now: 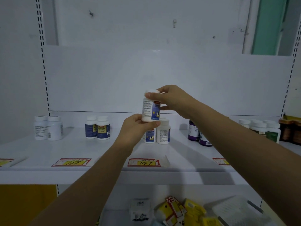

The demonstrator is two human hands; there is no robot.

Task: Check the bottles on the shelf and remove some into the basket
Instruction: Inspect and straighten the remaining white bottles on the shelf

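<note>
Both hands hold a white plastic bottle with a blue label (pixel 150 106) just above the white metal shelf (pixel 97 154): the left hand (pixel 135 128) cups its base, the right hand (pixel 171 98) pinches its cap. Turning it slowly between them should bring the label's print round; no basket shows.

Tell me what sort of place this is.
Probably a pharmacy or shop: a white shelf with slotted uprights, price tags along its edge, and pill bottles standing in small groups. The left hand and right hand hold one bottle.
</note>
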